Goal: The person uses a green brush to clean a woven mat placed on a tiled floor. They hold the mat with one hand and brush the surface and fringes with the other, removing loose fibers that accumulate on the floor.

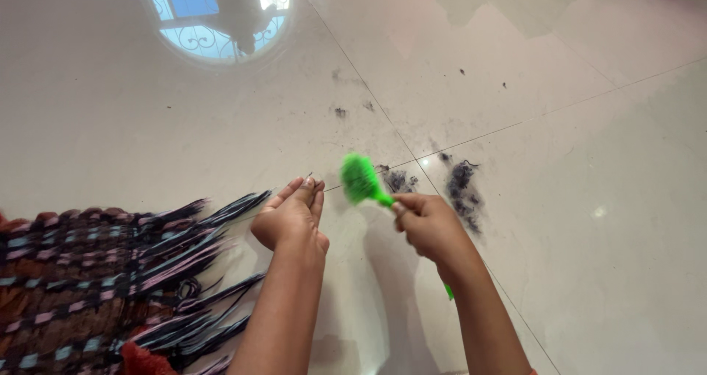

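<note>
Above the glossy tiled floor, our right hand grips a green brush near dark lint clumps; our left hand pinches something thin and dark beside a fringed rug.

A glossy pale tiled floor fills the view, crossed by thin grout lines that meet near the middle. An arched window with blue panes and curled ironwork is mirrored in the tiles as a bright reflection (the window itself is not seen). Well below and to the left of that reflection, a woven rug in dark, pink and light blue strands is spread, its fringe trailing onto the tiles. To the right of the rug, beyond the grout crossing, small dark clumps of fluff are scattered, with finer specks lying nearer the reflection.
</note>
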